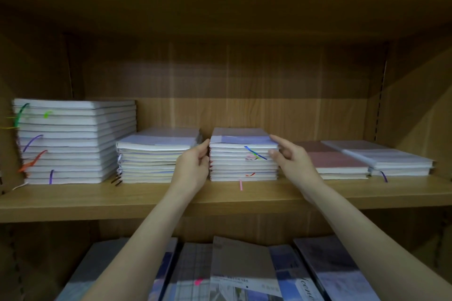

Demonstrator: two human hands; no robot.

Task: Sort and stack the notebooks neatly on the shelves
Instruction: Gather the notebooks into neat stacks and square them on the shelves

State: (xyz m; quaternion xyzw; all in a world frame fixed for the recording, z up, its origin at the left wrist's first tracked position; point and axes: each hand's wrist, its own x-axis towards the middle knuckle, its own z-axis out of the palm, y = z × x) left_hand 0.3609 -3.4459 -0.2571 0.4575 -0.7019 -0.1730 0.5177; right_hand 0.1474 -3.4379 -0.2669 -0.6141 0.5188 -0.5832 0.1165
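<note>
A middle stack of notebooks (243, 166) with pale lilac covers and coloured ribbon markers lies on the wooden shelf (146, 194). My left hand (193, 166) presses against the stack's left side, thumb near its top corner. On the other side, my right hand (291, 161) touches the stack with straight fingers, the index finger along the top notebook's right edge. Neither hand holds a notebook. Left of it sit a similar stack (151, 161) and a taller stack (73, 144).
To the right lie a low pink-covered stack (340, 164) and a low pale stack (396, 161), near the shelf's right wall. Several notebooks (242, 266) lie side by side on the shelf below, under my forearms. Another board runs overhead.
</note>
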